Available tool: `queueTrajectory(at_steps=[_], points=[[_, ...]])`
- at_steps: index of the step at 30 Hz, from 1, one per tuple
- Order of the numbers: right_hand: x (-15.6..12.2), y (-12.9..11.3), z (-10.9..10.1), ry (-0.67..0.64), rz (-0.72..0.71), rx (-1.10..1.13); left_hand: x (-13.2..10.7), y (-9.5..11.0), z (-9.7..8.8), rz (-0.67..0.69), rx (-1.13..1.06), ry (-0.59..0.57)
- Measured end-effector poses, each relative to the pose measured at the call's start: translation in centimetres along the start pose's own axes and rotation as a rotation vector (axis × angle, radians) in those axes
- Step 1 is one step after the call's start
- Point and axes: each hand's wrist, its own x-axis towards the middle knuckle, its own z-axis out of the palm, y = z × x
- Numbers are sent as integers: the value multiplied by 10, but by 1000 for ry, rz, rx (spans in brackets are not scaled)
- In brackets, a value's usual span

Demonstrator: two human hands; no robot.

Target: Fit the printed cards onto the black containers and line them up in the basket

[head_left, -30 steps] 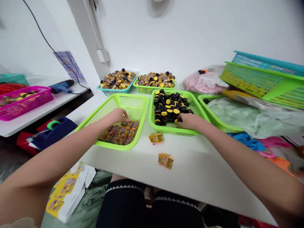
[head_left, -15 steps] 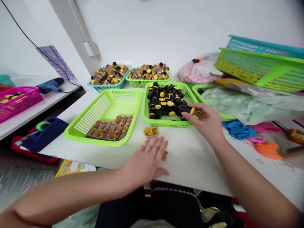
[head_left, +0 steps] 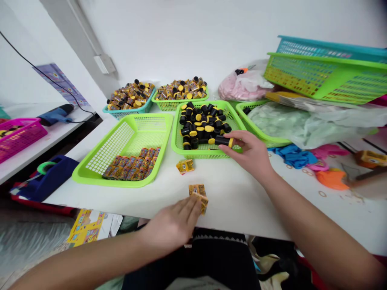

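Note:
My right hand [head_left: 252,156] grips a black tube with a yellow cap [head_left: 222,141] at the front edge of a green basket [head_left: 234,119] full of such tubes. My left hand [head_left: 172,223] lies near the table's front edge, its fingers stretched over a small stack of yellow labels [head_left: 198,191], pinching the nearest one. A single yellow label [head_left: 185,166] lies between the baskets. Left of that, a larger green basket [head_left: 127,135] holds rows of labelled tubes [head_left: 131,168] along its front.
Two baskets of finished tubes [head_left: 130,96] [head_left: 179,90] stand at the back. To the right lie plastic bags [head_left: 305,123], a pink bag [head_left: 242,86], stacked green and teal baskets [head_left: 329,68] and balloons [head_left: 331,177]. A side table on the left carries a pink basket [head_left: 18,135] and a blue glue gun [head_left: 56,114].
My left hand left the labelled tubes and came back to the yellow labels at the table's edge. My right hand drew one black tube out of the pile toward the basket's front.

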Motion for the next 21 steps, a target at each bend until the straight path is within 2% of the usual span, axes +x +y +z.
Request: queueTrajectory(at_steps=[2, 5, 6, 8, 11, 15, 21], points=[[-2, -5, 1, 29, 1, 78, 22, -24, -7, -200, -333, 71], [-5, -16, 2, -1, 61, 283, 56, -53, -5, -605, -892, 204], [-6, -20, 2, -34, 92, 357, 66, -60, -2, -706, -1043, 244], [-8, -24, 0, -114, 144, 484, 81, -69, 7, -815, -1262, 283], [-10, -24, -3, -238, 198, 617, 89, -76, 24, -807, -1352, 262], [-11, -21, -3, -311, 313, 734, 79, -81, 40, -692, -1261, 198], [-13, -26, 4, -429, 405, 738, 68, -84, 36, -561, -1132, 147]])
